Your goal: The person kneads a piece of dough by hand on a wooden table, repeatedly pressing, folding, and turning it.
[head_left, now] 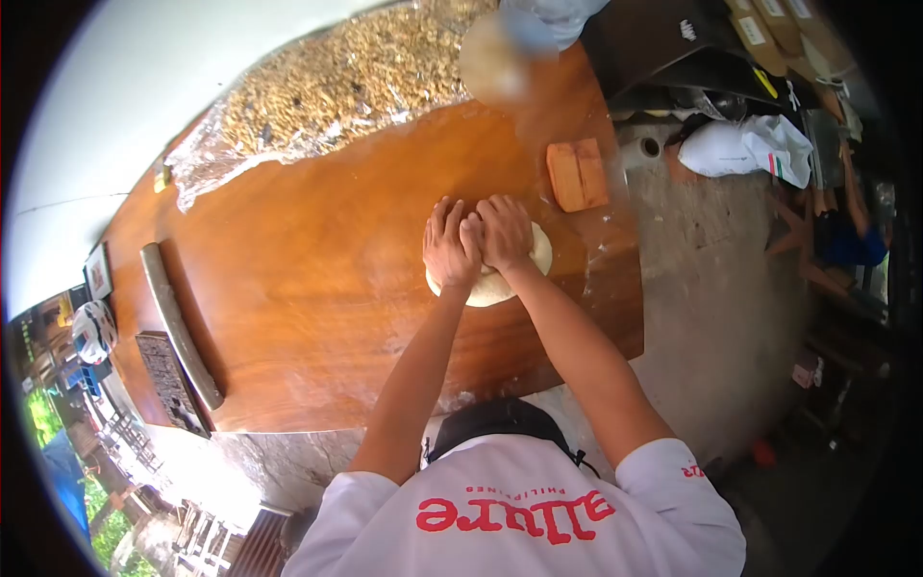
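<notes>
A round, pale lump of dough lies on the brown wooden table, near its front edge. My left hand presses on the left part of the dough, its fingers pointing away from me. Beside it, touching it, my right hand presses on the dough's upper part. Neither hand is wrapped round the dough; both lie on top with fingers stretched forward. The palms' undersides and the dough beneath them are hidden.
An orange-brown block sits right of the hands. Dried brown pieces on clear plastic cover the back. A long rod and a dark board lie at the left. A white bag and a person are at the right.
</notes>
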Tool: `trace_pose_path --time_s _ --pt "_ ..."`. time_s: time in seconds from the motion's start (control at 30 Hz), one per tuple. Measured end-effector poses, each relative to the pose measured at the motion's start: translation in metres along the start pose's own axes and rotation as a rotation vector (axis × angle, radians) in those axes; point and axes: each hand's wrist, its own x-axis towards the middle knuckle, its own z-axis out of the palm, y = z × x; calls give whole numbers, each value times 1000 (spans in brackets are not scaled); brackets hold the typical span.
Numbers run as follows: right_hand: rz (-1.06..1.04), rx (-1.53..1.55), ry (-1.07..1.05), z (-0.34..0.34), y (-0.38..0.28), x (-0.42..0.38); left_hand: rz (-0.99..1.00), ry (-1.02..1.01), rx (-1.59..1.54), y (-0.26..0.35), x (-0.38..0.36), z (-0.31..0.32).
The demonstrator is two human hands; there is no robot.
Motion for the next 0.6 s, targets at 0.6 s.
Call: trace_pose_path --time_s 0.6 --pt "-343 -61 -25 -25 -119 -189 -743 -534 -443 -77 -188 -94"
